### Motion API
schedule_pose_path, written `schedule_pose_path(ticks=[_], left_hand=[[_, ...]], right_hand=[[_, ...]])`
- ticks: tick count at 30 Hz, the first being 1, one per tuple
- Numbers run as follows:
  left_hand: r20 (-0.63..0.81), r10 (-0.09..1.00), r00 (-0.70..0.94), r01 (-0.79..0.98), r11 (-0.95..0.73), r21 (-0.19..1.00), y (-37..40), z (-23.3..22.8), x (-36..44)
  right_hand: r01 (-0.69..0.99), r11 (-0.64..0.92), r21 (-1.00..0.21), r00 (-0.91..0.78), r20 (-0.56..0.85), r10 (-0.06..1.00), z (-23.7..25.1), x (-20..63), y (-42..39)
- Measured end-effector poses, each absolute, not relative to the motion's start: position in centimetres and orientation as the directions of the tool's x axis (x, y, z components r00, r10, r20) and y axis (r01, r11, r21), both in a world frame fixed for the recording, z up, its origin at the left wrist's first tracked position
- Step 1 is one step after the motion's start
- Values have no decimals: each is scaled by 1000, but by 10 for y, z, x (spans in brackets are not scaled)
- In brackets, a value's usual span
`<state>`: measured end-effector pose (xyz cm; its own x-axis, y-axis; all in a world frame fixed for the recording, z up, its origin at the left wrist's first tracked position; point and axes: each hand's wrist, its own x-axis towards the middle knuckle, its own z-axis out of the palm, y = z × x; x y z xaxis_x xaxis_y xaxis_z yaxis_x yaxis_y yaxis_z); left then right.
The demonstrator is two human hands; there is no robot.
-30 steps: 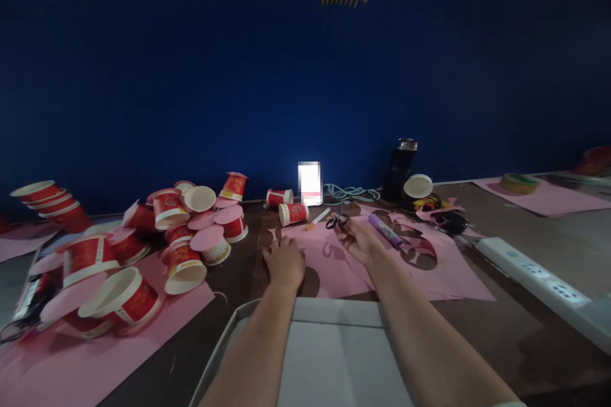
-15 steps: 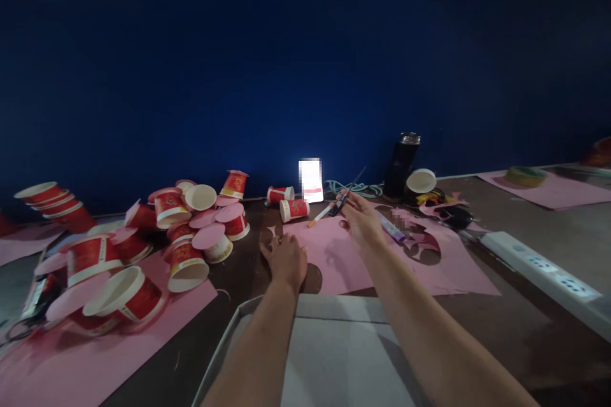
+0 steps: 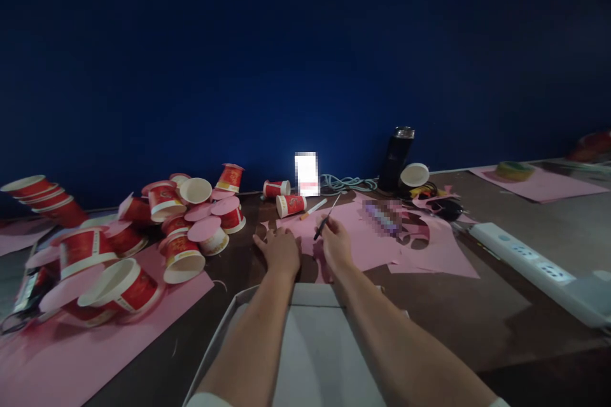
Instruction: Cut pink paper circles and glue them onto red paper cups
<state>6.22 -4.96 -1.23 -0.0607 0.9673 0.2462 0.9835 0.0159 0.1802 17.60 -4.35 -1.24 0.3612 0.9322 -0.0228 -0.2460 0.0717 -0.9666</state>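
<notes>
My right hand [image 3: 337, 243] is closed around a pair of scissors [image 3: 324, 227]. Their dark handles sit at the fingers, and the thin blade points up and away to the right. Beneath it lies a sheet of pink paper [image 3: 356, 248] with cut-out gaps along its near left edge. My left hand [image 3: 280, 253] rests palm down with fingers spread, on the left edge of that paper and the dark table [image 3: 241, 261]. A white stick with an orange end [image 3: 313, 209] lies just beyond the hands, beside a tipped red paper cup [image 3: 291, 205].
Many red paper cups [image 3: 184, 261], several with pink paper discs, crowd the left side on another pink sheet [image 3: 157, 311]. A lit phone [image 3: 306, 173], pale cable [image 3: 351, 185] and black flask [image 3: 397, 159] line the back. A power strip [image 3: 529, 264] lies right; a grey box [image 3: 329, 343] is under my forearms.
My right hand has moved left and closer to me with the scissors, towards my left hand. My left hand stays spread in nearly the same place. The view has tilted slightly down.
</notes>
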Motion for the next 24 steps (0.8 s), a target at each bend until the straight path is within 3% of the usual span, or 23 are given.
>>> schedule_pose_path(ticks=[2, 6, 10, 15, 18, 21, 24], left_hand=[[257, 963, -76, 981, 26, 194, -50, -5, 59], [407, 905, -121, 976, 33, 217, -47, 27, 53], [465, 882, -76, 984, -9, 179, -27, 64, 60], [194, 979, 66, 997, -73, 29, 15, 84, 77], [59, 997, 55, 998, -54, -21, 36, 80, 83], [-5, 999, 45, 998, -45, -48, 47, 69, 84], [-19, 999, 30, 1000, -30, 1, 51, 59, 79]], right_hand=[[-195, 118, -974, 383, 35, 923, -19, 179, -42], [-253, 31, -967, 393, -74, 916, -17, 180, -39], [-295, 40, -955, 381, -79, 921, -10, 173, -41], [-188, 95, -978, 381, 17, 924, -4, 174, -45], [-158, 103, -982, 440, 24, 897, -3, 179, -43], [-170, 88, -981, 477, -4, 879, -5, 182, -41], [-197, 69, -978, 480, -35, 877, -5, 182, -41]])
